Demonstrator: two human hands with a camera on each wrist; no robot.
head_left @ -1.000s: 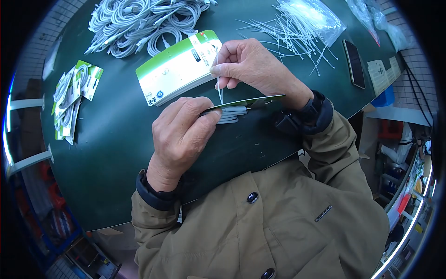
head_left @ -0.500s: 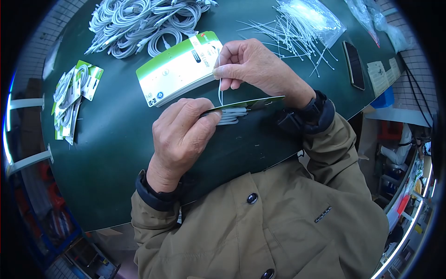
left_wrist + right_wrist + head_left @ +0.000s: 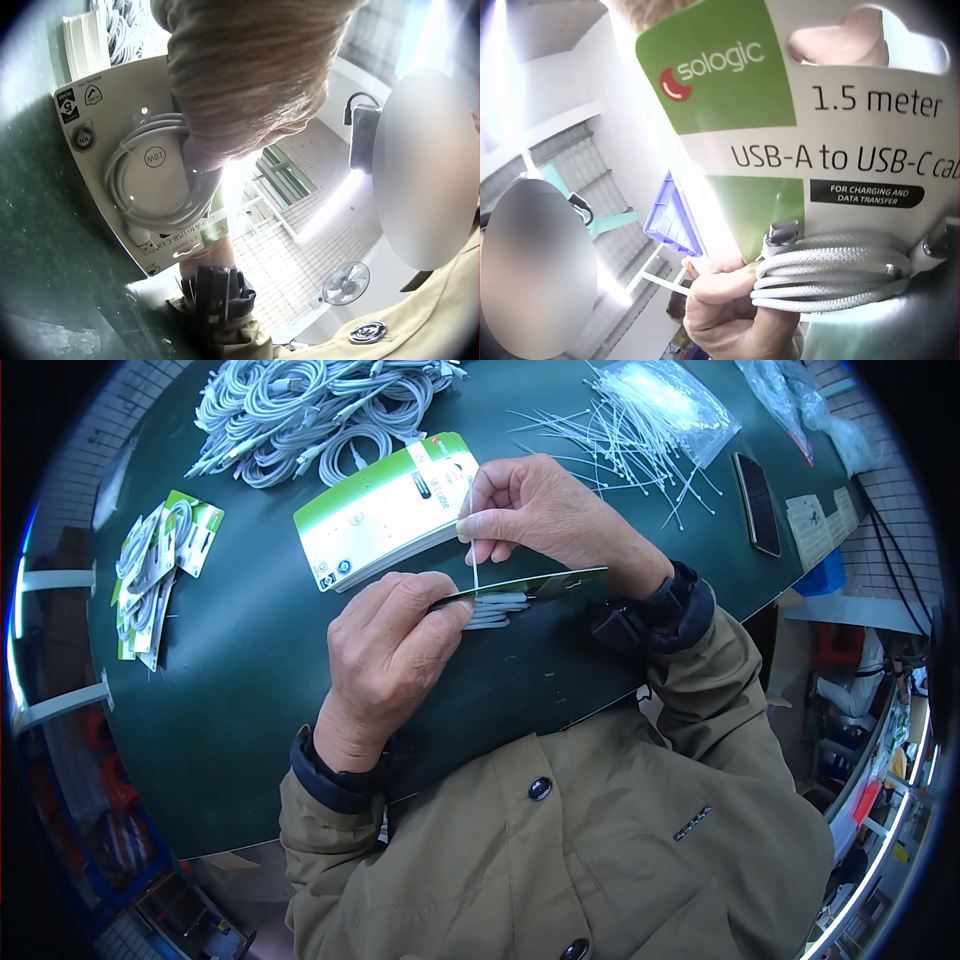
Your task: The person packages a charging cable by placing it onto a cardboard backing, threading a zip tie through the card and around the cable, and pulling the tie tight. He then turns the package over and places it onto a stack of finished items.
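My left hand (image 3: 385, 645) pinches the edge of a green and white card (image 3: 560, 581) held on edge over the table. A coiled white cable (image 3: 495, 610) lies against the card's near side; in the left wrist view the coil (image 3: 124, 176) sits on the card face (image 3: 161, 94). Above the card, my right hand (image 3: 550, 510) pinches a thin white tie (image 3: 475, 560) that runs down to the card's far side. In the right wrist view the card (image 3: 870, 135) shows large print, with the coil (image 3: 832, 274) below and fingers of a hand (image 3: 742, 304) behind it.
A stack of cards (image 3: 385, 510) lies beyond the hands. Behind it is a heap of white cables (image 3: 300, 410). Cards with cables (image 3: 155, 575) sit at the left. Loose ties (image 3: 640, 450), a plastic bag (image 3: 700, 420) and a phone (image 3: 757, 505) lie at the far right.
The right hand has lowered slightly, still pinching the tie. The left hand and the card have barely moved.
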